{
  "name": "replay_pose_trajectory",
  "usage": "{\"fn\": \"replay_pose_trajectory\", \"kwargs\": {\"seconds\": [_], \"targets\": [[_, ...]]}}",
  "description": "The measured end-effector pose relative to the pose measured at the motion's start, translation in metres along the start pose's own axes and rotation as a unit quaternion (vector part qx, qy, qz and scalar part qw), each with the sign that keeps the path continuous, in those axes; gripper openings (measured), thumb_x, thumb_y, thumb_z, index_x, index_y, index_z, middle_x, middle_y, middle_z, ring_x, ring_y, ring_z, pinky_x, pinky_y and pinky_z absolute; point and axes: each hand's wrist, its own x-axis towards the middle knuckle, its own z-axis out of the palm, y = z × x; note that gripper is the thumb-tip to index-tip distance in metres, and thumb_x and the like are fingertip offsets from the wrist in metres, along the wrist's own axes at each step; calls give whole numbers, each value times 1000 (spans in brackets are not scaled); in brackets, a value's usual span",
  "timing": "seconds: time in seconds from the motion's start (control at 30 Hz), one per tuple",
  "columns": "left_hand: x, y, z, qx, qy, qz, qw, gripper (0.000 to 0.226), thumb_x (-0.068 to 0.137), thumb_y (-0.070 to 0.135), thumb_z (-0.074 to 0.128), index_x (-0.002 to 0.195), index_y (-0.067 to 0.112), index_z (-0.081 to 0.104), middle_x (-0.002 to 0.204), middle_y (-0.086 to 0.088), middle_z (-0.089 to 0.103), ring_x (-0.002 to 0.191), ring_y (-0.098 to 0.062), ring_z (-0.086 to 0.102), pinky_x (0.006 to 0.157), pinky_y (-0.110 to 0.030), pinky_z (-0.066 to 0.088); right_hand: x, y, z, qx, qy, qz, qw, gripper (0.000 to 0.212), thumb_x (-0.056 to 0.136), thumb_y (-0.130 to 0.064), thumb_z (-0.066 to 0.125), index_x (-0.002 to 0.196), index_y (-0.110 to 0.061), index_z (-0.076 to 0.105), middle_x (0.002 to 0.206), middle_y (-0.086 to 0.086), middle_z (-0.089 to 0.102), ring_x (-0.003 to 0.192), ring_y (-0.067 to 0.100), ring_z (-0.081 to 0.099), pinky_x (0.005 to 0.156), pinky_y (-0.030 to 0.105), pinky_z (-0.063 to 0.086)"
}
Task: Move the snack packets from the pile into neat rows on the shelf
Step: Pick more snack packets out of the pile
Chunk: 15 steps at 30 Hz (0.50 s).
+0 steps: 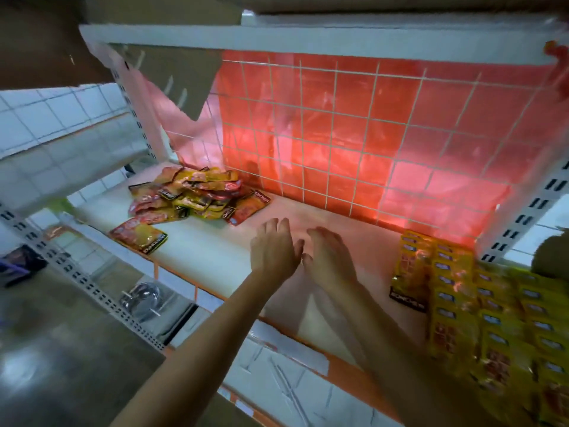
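Fingers [281, 229] on both hands are spread loose and fairly flat, with nothing in them. Left hand [272, 251] and right hand [331, 260] sit side by side mid-frame over a bare stretch of shelf [215, 251], thumbs almost meeting. Can't tell if the palms actually touch the board or just hover.

The packets are split two ways. The pile [191, 192] is a messy red-and-yellow heap in the upper left, pushed up near the back grid [338, 124]. One loose packet [138, 235] lies flat on its own, lower left of the heap and nearer the front edge. The rows [480, 303] run down the right side of the frame, overlapping like shingles.

So my read is that this is the fetch-the-next-batch bit. Tips for doing it well, imo:

- Reach for the heap with the left, since it's on that side.
- Pull from the top or the loose edge rather than digging underneath. Those foil bags look slippery and the whole lot would probably slide.
- Grab a small stack and square it up with both hands, labels all facing one way.
- Lay it right beside the leftmost row so the bare gap closes from the right.
- Don't forget the stray one. It's close to the front edge and a forearm could knock it off.
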Motion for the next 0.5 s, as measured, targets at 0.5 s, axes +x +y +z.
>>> {"fn": "replay_pose_trajectory", "kwargs": {"seconds": [0.5], "targets": [[63, -129, 8, 4, 20, -111, 994, 43, 80, 12, 57, 122, 9, 55, 123, -11, 55, 115, -32, 46, 87, -41, 42, 139, -85, 61, -62, -115, -141, 981, 59, 78, -9, 62, 135, -12, 45, 143, 6, 44, 134, 25, 37, 108, 33, 32]]}}
